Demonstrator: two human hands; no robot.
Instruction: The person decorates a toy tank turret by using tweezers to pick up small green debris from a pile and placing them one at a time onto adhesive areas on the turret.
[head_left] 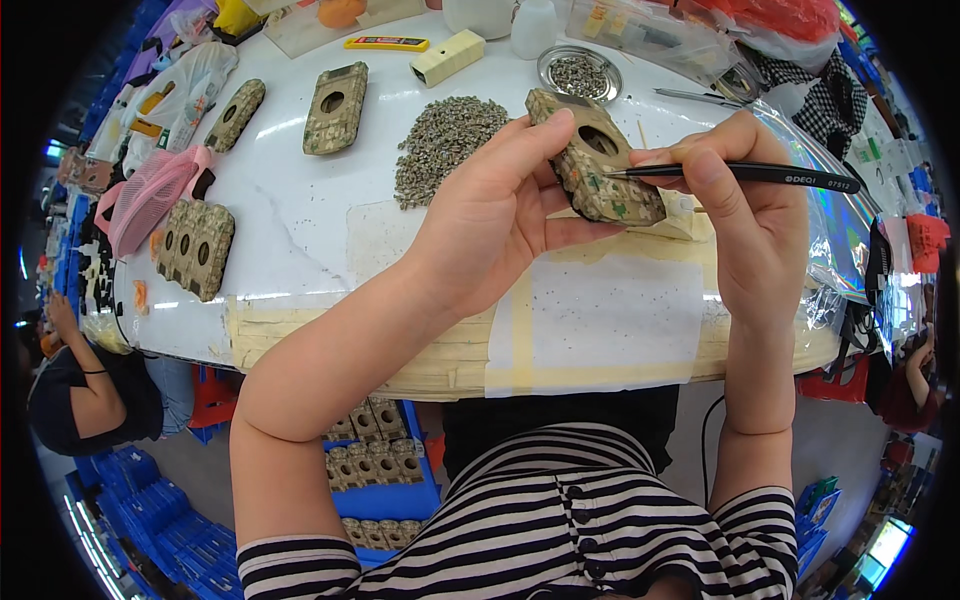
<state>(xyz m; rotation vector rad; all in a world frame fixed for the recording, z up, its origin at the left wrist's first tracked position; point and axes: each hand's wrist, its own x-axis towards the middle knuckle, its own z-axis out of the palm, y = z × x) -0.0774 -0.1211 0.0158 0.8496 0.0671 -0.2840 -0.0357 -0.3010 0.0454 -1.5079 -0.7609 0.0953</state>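
My left hand point(485, 205) is wrapped round a camouflage-painted plastic model tank hull point(597, 160), thumb along its upper edge. The hull is tilted, with a round dark opening in its top. My right hand point(745, 195) grips black fine-tipped tweezers point(770, 174), and their tip touches the hull beside the opening. Whether the tip holds a small part is too small to tell. Just left of the hull lies a pile of small grey-brown parts point(447, 145). More such parts fill a round metal dish point(580, 76) behind it.
Similar hulls point(335, 108) lie at the left of the white table, near a pink mesh item point(160, 200). A yellow box-cutter package point(387, 43) and a cream block point(447, 58) lie at the back. Metal tweezers point(697, 97) rest at right. Hulls fill blue trays point(425, 470) below.
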